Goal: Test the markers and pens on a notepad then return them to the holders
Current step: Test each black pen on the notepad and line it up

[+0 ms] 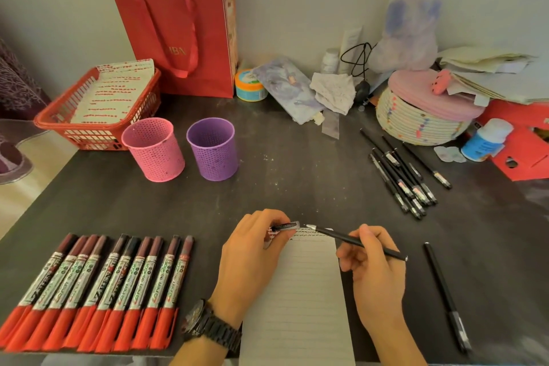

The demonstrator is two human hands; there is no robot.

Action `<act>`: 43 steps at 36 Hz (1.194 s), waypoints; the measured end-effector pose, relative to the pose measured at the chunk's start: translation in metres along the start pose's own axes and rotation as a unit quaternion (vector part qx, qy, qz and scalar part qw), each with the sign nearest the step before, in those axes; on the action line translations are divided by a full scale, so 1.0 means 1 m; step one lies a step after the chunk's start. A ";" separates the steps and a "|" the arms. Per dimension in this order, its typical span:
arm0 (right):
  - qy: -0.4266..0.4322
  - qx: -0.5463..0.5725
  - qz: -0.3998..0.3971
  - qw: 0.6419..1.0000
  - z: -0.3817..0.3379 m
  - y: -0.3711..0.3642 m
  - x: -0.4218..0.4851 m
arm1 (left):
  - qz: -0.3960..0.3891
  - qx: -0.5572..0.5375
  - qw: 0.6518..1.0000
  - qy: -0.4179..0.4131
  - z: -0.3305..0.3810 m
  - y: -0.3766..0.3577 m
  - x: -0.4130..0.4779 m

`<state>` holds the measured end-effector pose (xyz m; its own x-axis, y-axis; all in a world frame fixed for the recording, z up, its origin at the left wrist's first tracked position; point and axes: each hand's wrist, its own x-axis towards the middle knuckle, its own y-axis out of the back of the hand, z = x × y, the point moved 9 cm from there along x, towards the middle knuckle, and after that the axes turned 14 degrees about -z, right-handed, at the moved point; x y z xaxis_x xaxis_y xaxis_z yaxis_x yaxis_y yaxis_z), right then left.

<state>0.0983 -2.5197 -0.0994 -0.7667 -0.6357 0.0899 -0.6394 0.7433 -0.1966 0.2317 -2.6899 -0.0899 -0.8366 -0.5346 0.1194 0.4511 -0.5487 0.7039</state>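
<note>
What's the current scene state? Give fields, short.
left hand: pinches cap
right hand: holds pen, uncapped, tip at top edge of notepad
markers: capped, in a row left of notepad
pen pile: far right
spare pen: right of notepad
pink holder: upright, nothing sticking out
purple holder: upright, nothing sticking out
</note>
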 end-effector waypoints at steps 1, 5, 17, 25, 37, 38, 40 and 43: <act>0.001 0.001 0.000 1.000 0.000 0.000 0.000 | 0.003 -0.001 1.000 -0.004 0.001 0.001 0.000; 0.006 -0.005 -0.001 1.000 -0.001 -0.001 0.000 | 0.003 0.006 1.000 -0.005 0.001 0.001 0.001; 0.000 -0.038 -0.010 0.999 -0.001 -0.004 0.000 | 0.001 0.016 1.000 -0.022 0.006 0.002 0.000; 0.003 -0.100 0.003 0.995 -0.007 -0.008 0.000 | 0.004 0.006 0.999 -0.052 0.011 0.003 -0.002; -0.008 -0.126 0.010 0.992 -0.007 -0.006 0.000 | -0.013 0.000 0.998 -0.055 0.012 0.001 -0.005; -0.008 -0.130 0.009 0.991 -0.007 -0.006 0.000 | -0.013 -0.006 0.998 -0.055 0.012 0.001 -0.005; -0.009 -0.136 0.005 0.991 -0.007 -0.006 0.000 | -0.014 -0.022 0.998 -0.056 0.011 0.001 -0.005; -0.009 -0.134 -0.007 0.991 -0.007 -0.008 0.001 | -0.020 -0.035 0.998 -0.051 0.010 0.000 -0.004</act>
<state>0.1028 -2.5251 -0.0912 -0.7583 -0.6478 0.0731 -0.6439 0.7618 0.0714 0.2322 -2.6817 -0.0832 -0.8804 -0.4443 0.1659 0.4340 -0.6139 0.6594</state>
